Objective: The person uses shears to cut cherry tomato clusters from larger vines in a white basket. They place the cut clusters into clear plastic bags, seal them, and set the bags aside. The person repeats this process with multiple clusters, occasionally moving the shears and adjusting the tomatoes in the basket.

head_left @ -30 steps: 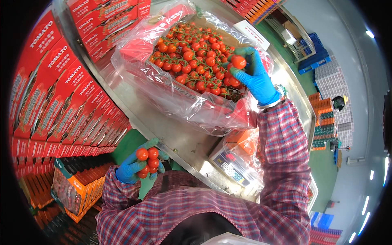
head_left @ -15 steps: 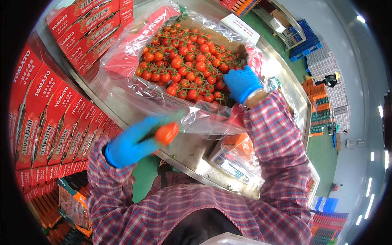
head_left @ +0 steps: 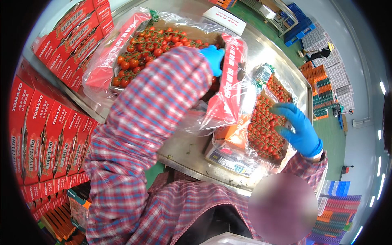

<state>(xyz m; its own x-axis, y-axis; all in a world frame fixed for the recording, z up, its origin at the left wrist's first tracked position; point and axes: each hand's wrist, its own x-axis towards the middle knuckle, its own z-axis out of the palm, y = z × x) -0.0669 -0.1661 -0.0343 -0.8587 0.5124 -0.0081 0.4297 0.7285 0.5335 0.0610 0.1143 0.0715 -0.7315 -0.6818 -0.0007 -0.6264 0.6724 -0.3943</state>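
Note:
A large red cardboard box point(head_left: 230, 87) lined with clear plastic holds many cherry tomatoes on the vine point(head_left: 157, 45). My left hand point(head_left: 212, 60), in a blue glove, reaches across to the box's right end, against the inner side of its red flap. Its fingers are mostly hidden there, and my sleeve covers much of the fruit. To the right, my blue-gloved right hand point(head_left: 301, 130) hangs open over a smaller plastic-lined box with an orange side point(head_left: 232, 136). Its thumb and fingers are apart, close above the small vine tomatoes point(head_left: 264, 130) inside.
The smaller box rests on or against a digital scale point(head_left: 228, 163) near the metal table's front edge point(head_left: 192, 173). Red printed cartons point(head_left: 45, 134) are stacked along the left. A white box point(head_left: 224, 20) lies behind the large box. Coloured crates point(head_left: 322, 90) stand farther right.
My left hand, earlier at the left with a red tomato, has crossed to the large box's right end. My right hand has left that box and moved right over the smaller one.

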